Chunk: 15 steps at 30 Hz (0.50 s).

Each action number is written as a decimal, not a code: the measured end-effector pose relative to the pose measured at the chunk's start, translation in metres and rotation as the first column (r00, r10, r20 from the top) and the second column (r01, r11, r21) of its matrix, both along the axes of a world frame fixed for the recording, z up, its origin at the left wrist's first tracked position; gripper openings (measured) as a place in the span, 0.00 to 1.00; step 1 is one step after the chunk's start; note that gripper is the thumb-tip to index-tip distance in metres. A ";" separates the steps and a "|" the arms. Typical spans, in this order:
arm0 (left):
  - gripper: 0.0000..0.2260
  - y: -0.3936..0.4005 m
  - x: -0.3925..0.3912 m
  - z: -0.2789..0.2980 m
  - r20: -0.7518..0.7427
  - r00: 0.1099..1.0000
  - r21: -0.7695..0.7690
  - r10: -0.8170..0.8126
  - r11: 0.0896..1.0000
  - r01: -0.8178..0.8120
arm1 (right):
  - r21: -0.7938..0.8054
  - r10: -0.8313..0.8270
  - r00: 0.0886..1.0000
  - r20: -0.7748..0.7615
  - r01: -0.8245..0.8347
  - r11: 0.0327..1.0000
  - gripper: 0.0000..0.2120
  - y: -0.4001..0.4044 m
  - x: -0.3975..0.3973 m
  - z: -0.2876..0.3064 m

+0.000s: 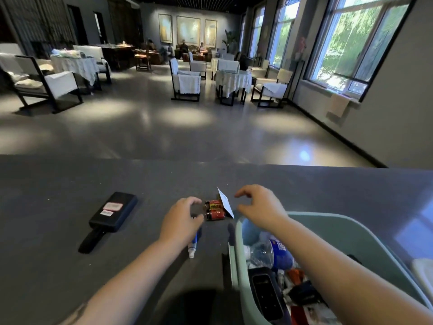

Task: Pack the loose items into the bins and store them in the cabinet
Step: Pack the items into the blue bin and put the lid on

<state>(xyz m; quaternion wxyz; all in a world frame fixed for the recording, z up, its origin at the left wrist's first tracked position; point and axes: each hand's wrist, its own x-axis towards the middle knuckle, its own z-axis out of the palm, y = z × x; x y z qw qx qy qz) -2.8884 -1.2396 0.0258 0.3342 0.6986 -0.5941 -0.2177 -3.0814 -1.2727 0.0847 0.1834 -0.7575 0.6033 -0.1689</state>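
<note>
A pack of red batteries [215, 210] lies on the grey counter [58, 179], with a white card [225, 202] leaning against its right side. My left hand [181, 220] is just left of the pack, index finger and thumb spread at its end; a firm grip does not show. My right hand [260, 205] hovers over the far left corner of the teal bin [328, 219], fingers loosely curved and holding nothing. A small blue and white tube [194, 246] lies under my left wrist. The bin holds a water bottle [269, 252], a dark remote [264, 294] and several small items.
A black power bank [114, 211] with a strap [91, 240] lies on the counter to the left. The counter's far edge [210, 160] drops to an open floor. Armchairs and cloth-covered tables [233, 80] stand beyond, and people sit at the far wall.
</note>
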 end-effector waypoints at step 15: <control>0.28 -0.098 -0.010 -0.052 0.274 0.925 0.202 -0.263 0.956 0.212 | 0.299 -0.003 0.929 -0.369 0.122 0.946 0.24 -0.111 0.048 -0.055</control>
